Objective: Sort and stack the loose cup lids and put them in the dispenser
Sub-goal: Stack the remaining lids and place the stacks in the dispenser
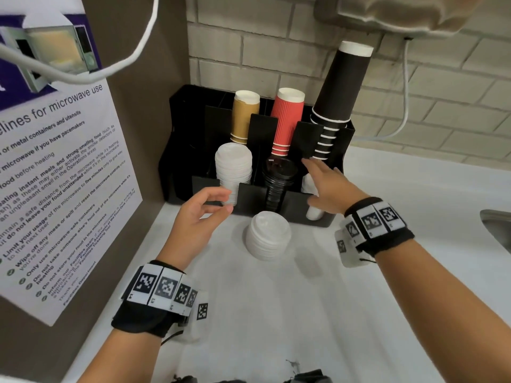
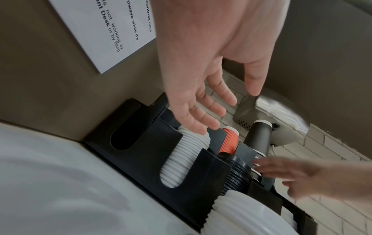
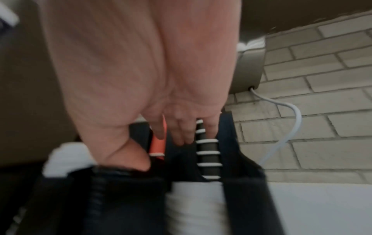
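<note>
A black dispenser (image 1: 249, 197) stands at the back of the white counter. Its front slots hold a stack of white lids (image 1: 233, 167), a stack of black lids (image 1: 278, 183) and, at the right, more white lids (image 1: 313, 212) partly hidden by my right hand. A loose stack of white lids (image 1: 268, 236) sits on the counter just in front. My left hand (image 1: 225, 201) hovers before the white lids (image 2: 181, 157) in their slot, fingers relaxed and holding nothing. My right hand (image 1: 318, 181) reaches over the right slot with fingers spread, also holding nothing. The right wrist view is blurred.
Behind the lids stand tan cups (image 1: 244, 117), red cups (image 1: 287, 123) and a tall tilted stack of black cups (image 1: 337, 98). A microwave poster (image 1: 55, 175) covers the left wall. A sink edge (image 1: 497, 230) is at the right, a wall unit (image 1: 401, 15) above.
</note>
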### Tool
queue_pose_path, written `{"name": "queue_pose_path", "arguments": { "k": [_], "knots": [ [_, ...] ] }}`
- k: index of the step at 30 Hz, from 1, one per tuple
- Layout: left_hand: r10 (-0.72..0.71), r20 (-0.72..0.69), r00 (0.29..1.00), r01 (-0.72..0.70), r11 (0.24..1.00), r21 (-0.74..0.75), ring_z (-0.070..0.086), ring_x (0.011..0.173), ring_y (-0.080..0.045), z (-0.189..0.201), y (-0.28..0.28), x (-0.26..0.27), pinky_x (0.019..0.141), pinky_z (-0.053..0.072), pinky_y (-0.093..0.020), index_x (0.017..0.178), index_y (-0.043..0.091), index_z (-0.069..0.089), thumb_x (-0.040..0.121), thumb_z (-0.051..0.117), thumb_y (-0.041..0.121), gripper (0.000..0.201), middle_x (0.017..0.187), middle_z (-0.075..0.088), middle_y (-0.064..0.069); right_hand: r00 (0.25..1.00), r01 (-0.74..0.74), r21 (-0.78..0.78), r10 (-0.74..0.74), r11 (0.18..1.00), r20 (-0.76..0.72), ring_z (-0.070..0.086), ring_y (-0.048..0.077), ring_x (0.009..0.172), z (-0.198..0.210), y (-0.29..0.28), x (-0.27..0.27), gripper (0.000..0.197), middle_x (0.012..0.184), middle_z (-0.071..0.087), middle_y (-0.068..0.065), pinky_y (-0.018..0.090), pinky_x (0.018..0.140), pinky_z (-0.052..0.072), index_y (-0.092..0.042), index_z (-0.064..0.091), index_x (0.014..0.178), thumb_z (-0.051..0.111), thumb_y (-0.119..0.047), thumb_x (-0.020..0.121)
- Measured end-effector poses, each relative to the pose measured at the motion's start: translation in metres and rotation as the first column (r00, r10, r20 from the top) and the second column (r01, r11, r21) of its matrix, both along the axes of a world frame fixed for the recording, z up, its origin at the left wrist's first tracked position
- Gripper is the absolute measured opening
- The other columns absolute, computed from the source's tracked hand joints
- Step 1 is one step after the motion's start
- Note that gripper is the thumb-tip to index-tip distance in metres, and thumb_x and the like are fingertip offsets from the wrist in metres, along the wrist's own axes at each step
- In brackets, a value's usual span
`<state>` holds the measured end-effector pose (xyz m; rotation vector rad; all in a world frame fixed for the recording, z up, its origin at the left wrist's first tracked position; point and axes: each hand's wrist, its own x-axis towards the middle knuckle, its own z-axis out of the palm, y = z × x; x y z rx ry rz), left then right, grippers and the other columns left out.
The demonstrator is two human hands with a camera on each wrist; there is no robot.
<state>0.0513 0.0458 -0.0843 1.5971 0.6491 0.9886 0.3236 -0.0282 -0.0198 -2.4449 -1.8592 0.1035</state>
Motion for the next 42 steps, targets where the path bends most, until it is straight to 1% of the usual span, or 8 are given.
{"name": "queue_pose_path", "arguments": {
  "k": [2,4,9,17,22,25,30,42],
  "knots": [
    [-0.001,-0.006,1.000,0.001,1.000,-0.010,0.064,0.087,-0.002,-0.001,0.000,0.001,0.082,0.046,-0.021,0.104,0.033,0.065,0.090,0.066,0.012,0.025,0.106,0.065,0.010,0.983,-0.067,0.253,0.108,0.965,-0.151,0.049,0.031,0.120,-0.002,-0.008,-0.019,0.063,0.134,0.046,0.014,0.042,0.102,0.040,-0.010,0.043,0.139,0.067,-0.013,0.080],
    [-0.002,-0.011,1.000,0.002,1.000,-0.017,0.064,0.086,-0.002,-0.003,0.000,0.001,0.081,0.046,-0.022,0.104,0.033,0.065,0.090,0.065,0.013,0.025,0.106,0.065,0.010,0.953,-0.117,0.205,0.168,0.972,-0.251,0.053,0.026,0.111,-0.012,-0.012,-0.039,0.051,0.121,0.053,0.010,0.031,0.095,0.042,-0.014,0.053,0.129,0.071,-0.022,0.082],
    [-0.012,-0.012,1.000,0.011,1.000,-0.023,0.064,0.085,-0.003,-0.004,-0.002,0.003,0.083,0.047,-0.023,0.107,0.029,0.065,0.090,0.065,0.012,0.024,0.105,0.066,0.008,0.949,-0.145,-0.093,0.112,0.985,-0.294,0.044,0.023,0.119,-0.049,-0.008,-0.064,0.083,0.135,0.039,0.003,0.032,0.100,0.040,-0.033,0.034,0.142,0.076,-0.048,0.073],
    [-0.010,-0.012,1.000,0.009,0.999,-0.049,0.064,0.086,-0.005,-0.005,-0.003,0.000,0.083,0.048,-0.024,0.105,0.032,0.065,0.082,0.069,0.026,0.024,0.100,0.067,0.014,0.953,-0.099,-0.108,0.063,0.989,-0.297,0.050,0.027,0.109,-0.066,0.007,-0.068,0.086,0.122,0.037,0.003,0.033,0.088,0.045,-0.029,0.035,0.141,0.079,-0.043,0.068],
    [-0.002,-0.022,1.000,0.001,0.999,-0.043,0.064,0.087,-0.002,-0.004,-0.005,0.003,0.083,0.046,-0.025,0.106,0.033,0.063,0.088,0.068,0.013,0.027,0.104,0.065,0.011,0.919,-0.040,0.066,0.063,0.997,-0.389,0.049,0.024,0.110,-0.054,0.001,-0.064,0.075,0.117,0.039,0.000,0.032,0.093,0.044,-0.028,0.043,0.134,0.079,-0.035,0.068],
    [-0.079,-0.055,0.995,0.075,0.995,-0.073,0.062,0.103,-0.004,-0.001,-0.014,0.010,0.084,0.048,-0.019,0.123,0.036,0.056,0.074,0.076,0.032,0.053,0.121,0.059,0.010,0.780,0.037,0.244,0.125,0.969,-0.614,0.051,0.018,0.113,-0.038,-0.011,-0.068,0.067,0.120,0.048,-0.002,0.028,0.094,0.042,-0.034,0.048,0.129,0.080,-0.035,0.070],
    [-0.247,0.074,0.966,0.255,0.961,-0.112,0.056,0.121,-0.004,0.004,-0.033,0.028,0.086,0.052,-0.019,0.144,0.042,0.034,0.064,0.082,0.029,0.094,0.140,0.047,0.014,0.322,0.093,0.307,0.263,0.947,-0.910,0.065,0.018,0.104,-0.020,-0.034,-0.096,0.058,0.120,0.059,0.000,0.031,0.085,0.054,-0.043,0.052,0.124,0.075,-0.043,0.071],
    [-0.318,0.078,0.945,0.324,0.942,-0.081,0.057,0.120,-0.004,0.011,-0.037,0.031,0.082,0.055,-0.024,0.137,0.048,0.040,0.056,0.088,0.021,0.099,0.141,0.046,0.016,0.312,0.167,0.343,0.280,0.924,-0.908,0.064,0.024,0.107,-0.014,-0.055,-0.092,0.062,0.117,0.065,0.006,0.043,0.093,0.053,-0.034,0.056,0.126,0.081,-0.024,0.070]
  ]
}}
